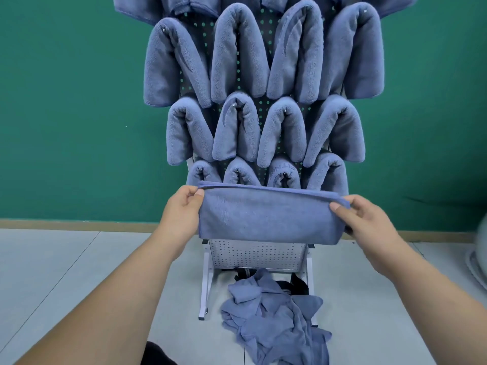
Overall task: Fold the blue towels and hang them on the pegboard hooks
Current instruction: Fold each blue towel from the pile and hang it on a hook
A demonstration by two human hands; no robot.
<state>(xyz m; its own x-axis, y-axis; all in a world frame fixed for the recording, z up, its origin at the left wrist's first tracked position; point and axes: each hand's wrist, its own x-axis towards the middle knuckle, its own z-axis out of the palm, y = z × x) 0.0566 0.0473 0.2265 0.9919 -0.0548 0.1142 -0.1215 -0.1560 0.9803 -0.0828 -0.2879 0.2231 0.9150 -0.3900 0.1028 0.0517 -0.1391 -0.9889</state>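
The left hand (183, 206) pinches the top left corner of 1 folded blue towel (271, 214), thumb on the front. The right hand (369, 219) grips the right end of the same towel, thumb on the front and fingers behind. The towel is stretched flat between the 2 hands, in the air. Its long side runs from 9 o'clock to 3 o'clock, and the folded edge is on top. Both hands are just as near to it, 1 at each end. I think the next job is to bend this long towel in the middle and drop it over a hook. The pegboard (258, 254) stands at 12 o'clock, just behind the towel. On it are 3 full rows of 4 hung towels (237, 56), so 12. The lowest row is partly hidden by the held towel. More towels hang at the very top, but they are cut off, so I cannot count them. I cannot see a free hook. A bare part of the board shows at 6 o'clock, under the held towel. Lower still, 1 pile of loose towels (274, 320) lies on the floor (79, 272). I cannot count the towels in it.
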